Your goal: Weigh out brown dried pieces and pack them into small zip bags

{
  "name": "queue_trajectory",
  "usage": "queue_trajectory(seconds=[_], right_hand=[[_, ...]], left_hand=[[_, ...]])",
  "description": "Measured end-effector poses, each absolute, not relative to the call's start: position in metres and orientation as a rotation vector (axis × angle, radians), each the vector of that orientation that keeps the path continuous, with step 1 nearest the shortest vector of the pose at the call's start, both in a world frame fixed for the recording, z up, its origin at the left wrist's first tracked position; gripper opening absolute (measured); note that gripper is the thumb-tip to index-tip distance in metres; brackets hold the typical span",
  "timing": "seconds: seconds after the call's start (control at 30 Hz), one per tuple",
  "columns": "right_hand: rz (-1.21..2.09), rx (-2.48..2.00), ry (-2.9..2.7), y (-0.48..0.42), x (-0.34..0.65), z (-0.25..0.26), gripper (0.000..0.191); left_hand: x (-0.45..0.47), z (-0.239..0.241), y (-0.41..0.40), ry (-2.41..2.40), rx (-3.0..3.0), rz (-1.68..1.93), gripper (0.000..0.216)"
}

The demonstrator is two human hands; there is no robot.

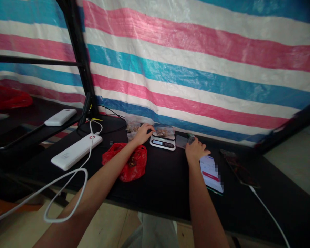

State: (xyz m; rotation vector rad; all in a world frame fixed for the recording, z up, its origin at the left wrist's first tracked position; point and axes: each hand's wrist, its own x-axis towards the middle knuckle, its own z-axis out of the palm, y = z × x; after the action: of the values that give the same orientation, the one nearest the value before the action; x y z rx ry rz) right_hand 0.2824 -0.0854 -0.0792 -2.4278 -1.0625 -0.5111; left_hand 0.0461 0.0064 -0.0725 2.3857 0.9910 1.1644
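Note:
A small white digital scale [162,143] with a lit display stands on the black table. On its pan lies a clear plastic bag [165,132] of small brown pieces. My left hand [144,133] reaches to this bag's left edge, its fingers bent together there. Behind that wrist sits another filled clear bag [132,127]. Under my left forearm, an open red plastic bag [141,162] holds more brown pieces. My right hand [195,150], fingers spread, rests beside flat clear bags [181,141] and over the top end of a lit phone [211,174].
A white power bank [76,151] with a looped white cable [84,193] lies left. A second phone [239,168], cabled, lies right. Farther left are another white power bank [60,117] and a red bag [9,97]. A striped plastic sheet [170,79] hangs behind the table.

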Motion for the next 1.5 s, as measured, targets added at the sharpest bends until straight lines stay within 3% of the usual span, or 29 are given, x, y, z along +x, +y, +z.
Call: queue_trajectory(seconds=[0.2,0.4,1.1,1.27,1.5], right_hand=[[-0.569,-2.37,-1.029,-0.084,0.28,-0.08,0.044],[-0.712,-2.119,-1.18,-0.085,0.255,-0.064,0.033],[0.205,-2.043,-1.224,-0.062,0.236,-0.063,0.032],[0.142,-1.778,-1.257,-0.064,0.236,-0.062,0.033],[0.407,-1.195,-1.538,-0.071,0.219,-0.048,0.028]], left_hand=[[0.044,-0.077,0.007,1.064,2.42,1.1,0.017],[0.036,-0.075,0.004,1.241,2.498,1.106,0.016],[0.033,-0.064,0.001,1.297,2.5,1.214,0.018],[0.034,-0.061,-0.002,1.276,2.472,1.174,0.018],[0.039,-0.053,-0.003,0.902,2.089,1.366,0.029]])
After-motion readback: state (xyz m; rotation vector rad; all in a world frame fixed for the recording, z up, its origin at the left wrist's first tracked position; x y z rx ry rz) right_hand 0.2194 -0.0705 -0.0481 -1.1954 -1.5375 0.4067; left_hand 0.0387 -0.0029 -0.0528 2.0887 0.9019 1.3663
